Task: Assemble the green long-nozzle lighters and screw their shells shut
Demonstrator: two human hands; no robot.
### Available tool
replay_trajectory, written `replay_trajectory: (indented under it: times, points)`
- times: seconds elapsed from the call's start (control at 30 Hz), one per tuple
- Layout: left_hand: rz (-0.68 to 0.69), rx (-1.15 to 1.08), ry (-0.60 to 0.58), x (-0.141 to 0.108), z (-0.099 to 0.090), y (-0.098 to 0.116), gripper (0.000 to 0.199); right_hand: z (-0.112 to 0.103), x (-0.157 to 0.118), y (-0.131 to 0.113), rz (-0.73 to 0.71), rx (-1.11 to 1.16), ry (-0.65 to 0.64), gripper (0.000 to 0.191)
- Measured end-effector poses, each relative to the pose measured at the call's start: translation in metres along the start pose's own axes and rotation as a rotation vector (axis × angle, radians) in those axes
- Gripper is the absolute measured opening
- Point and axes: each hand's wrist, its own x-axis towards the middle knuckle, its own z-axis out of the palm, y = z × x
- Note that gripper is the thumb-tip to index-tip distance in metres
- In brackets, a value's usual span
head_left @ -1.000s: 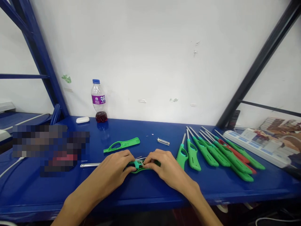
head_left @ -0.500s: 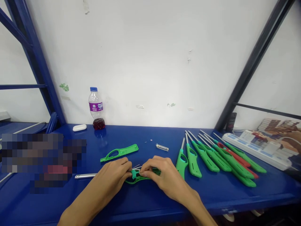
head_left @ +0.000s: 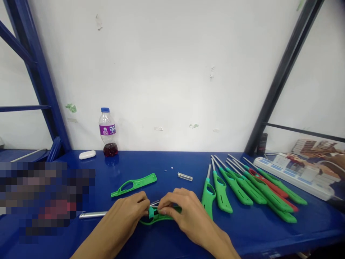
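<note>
Opened green utility lighter [head_left: 168,217] lies with its teal trigger [head_left: 151,213] pinched by my left hand [head_left: 132,208], inner parts [head_left: 156,212] by my right hand [head_left: 181,207]. Uneven pressure could spring them loose.

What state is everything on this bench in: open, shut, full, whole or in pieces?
Middle lighter: open, inner parts exposed
Green half-shell: detached, lying loose
Small clear tube: loose, on its side; contents unclear
Right-hand lighters: look assembled, lying down, some overlapping
Bottle: upright, capped, partly filled with dark red liquid
White case: looks shut
</note>
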Motion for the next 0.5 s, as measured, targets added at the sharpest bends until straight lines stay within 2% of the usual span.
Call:
replay_trajectory:
  times: [0.1, 0.27, 0.5]
  points:
    - [-0.008, -0.01, -0.003, 0.0004, 0.0011, -0.0003, 0.029, -0.0032, 0.0, -0.0019, 0.005, 0.028, -0.013, 0.008]
    - [0.037, -0.048, 0.077, -0.0027, 0.0031, -0.0003, 0.031, -0.0079, -0.0008, -0.0042, 0.013, 0.066, -0.02, 0.004]
    - [0.057, -0.09, 0.052, -0.0067, -0.0012, 0.0027, 0.035, -0.0106, -0.0016, -0.0009, 0.016, 0.082, -0.091, 0.002]
